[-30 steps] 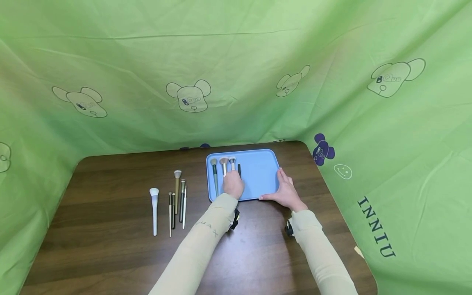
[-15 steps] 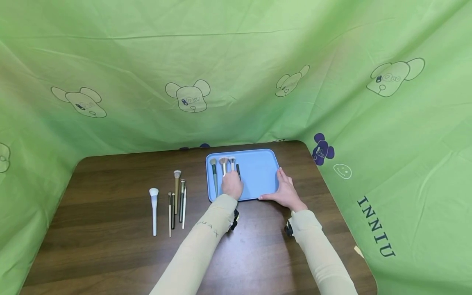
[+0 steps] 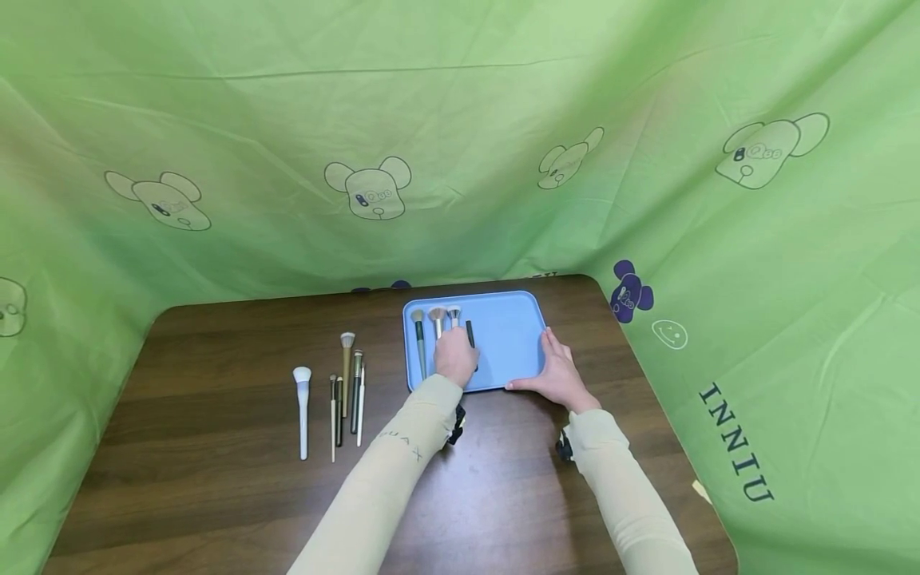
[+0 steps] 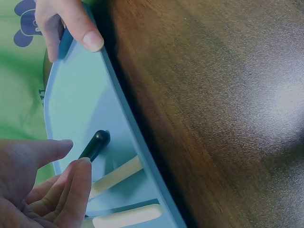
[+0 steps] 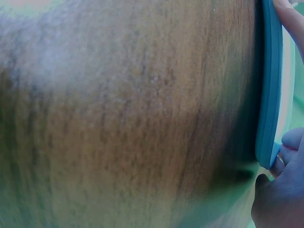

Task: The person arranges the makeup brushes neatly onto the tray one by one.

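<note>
A blue tray (image 3: 506, 339) lies at the back of the table with several makeup brushes on its left part. My left hand (image 3: 456, 356) is over them, covering their lower handles. In the left wrist view, its fingertips touch a dark brush handle (image 4: 96, 144), while its thumb (image 4: 57, 148) stands apart from it. Two pale handles lie nearby. The dark brush (image 3: 470, 334) slants slightly in the head view. My right hand (image 3: 555, 374) holds the tray's near right corner, thumb along the front rim and fingers along the right side.
Left of the tray, several more brushes lie roughly parallel on the wooden table (image 3: 237, 399), including a white brush (image 3: 303, 411) and a tan-handled brush (image 3: 347, 371). A green printed cloth (image 3: 460, 160) hangs behind the table and along both sides.
The dark brush has shifted slightly right and tilted, and its lower end now shows beside my left hand. The right hand stays on the tray corner.
</note>
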The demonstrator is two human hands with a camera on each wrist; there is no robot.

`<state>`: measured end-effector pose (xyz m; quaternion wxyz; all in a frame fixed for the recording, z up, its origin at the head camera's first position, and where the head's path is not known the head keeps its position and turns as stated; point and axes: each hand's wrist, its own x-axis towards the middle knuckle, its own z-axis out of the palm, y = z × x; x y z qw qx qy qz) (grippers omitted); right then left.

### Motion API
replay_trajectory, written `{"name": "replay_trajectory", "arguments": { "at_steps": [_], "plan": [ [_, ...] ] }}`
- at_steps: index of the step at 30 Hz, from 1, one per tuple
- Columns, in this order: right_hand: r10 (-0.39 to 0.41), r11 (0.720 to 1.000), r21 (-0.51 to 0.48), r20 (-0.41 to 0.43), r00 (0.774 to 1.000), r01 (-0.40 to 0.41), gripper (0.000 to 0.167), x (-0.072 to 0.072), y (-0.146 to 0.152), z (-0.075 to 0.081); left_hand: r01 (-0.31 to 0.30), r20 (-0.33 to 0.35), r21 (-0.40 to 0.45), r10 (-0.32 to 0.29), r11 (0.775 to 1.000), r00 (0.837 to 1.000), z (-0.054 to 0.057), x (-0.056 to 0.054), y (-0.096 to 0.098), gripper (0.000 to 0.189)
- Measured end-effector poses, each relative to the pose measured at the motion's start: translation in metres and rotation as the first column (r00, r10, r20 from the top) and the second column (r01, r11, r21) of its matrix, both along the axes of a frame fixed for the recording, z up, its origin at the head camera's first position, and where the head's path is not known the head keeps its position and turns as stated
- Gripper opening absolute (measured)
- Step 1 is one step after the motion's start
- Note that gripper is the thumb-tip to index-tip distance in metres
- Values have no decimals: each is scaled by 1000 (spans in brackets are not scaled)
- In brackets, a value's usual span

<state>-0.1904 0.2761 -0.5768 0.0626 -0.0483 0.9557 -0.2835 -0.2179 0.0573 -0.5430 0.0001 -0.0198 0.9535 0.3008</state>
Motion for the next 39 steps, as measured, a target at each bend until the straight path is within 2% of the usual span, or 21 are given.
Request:
{"name": "replay_trajectory", "arguments": {
  "at_steps": [4, 9, 14, 21, 27, 33, 39],
  "plan": [
    [-1, 1000, 3, 0, 1000, 1, 143, 0, 0, 0, 0, 8, 3, 0, 1000, 1000, 1, 0, -1, 26],
    [1, 1000, 2, -2, 1000, -1, 143, -1, 0, 0, 3, 10, 53, -3, 999, 1000, 4, 3, -4, 26],
    [2, 1000, 12, -1, 1000, -2, 143, -1, 0, 0, 27, -29, 106, -24, 994, 999, 7, 3, -11, 15],
    [0, 1000, 10, -2, 1000, 0, 143, -1, 0, 0, 53, -107, 132, -39, 990, 994, 9, -1, -28, 41],
    [-4, 1000, 7, -7, 1000, 4, 143, 0, 0, 1, 101, -122, 181, -80, 978, 989, 8, -2, -49, 52],
    [1, 1000, 4, -1, 1000, -1, 144, 0, 0, 0, 124, -159, 211, -92, 970, 983, 8, -1, -73, 55],
    [-1, 1000, 12, 14, 1000, 1, 146, -1, 1, -2, 137, -127, 176, -116, 975, 985, 10, 1, -96, 79]
  ]
}}
